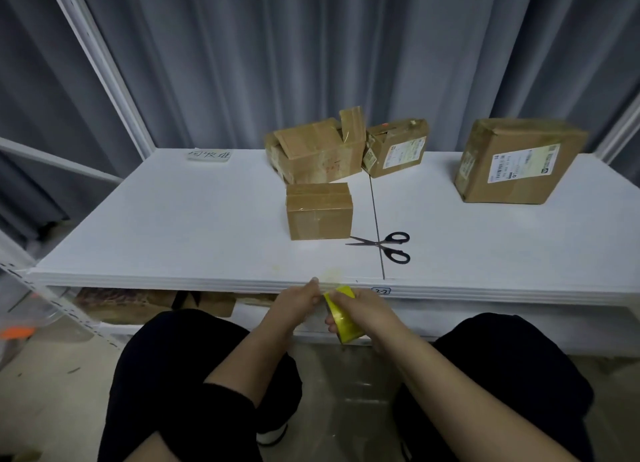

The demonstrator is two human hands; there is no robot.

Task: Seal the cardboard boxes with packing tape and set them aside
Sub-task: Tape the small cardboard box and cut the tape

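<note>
Right hand (360,309) grips a yellow tape roll (344,323); left hand (299,300) pinches its loose end alongside. Small cardboard box (318,210) sits beyond the grip, scissors (384,247) slightly right. Best pull the strip taut before cutting

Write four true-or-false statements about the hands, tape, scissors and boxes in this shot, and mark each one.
1. The right hand grips the yellow tape roll. True.
2. The scissors lie on top of a box. False: they lie on the white table, beside the small box.
3. The left hand holds the scissors. False: it pinches the loose end of the yellow tape roll.
4. The small box, nearest the person, is shut. True.
</note>
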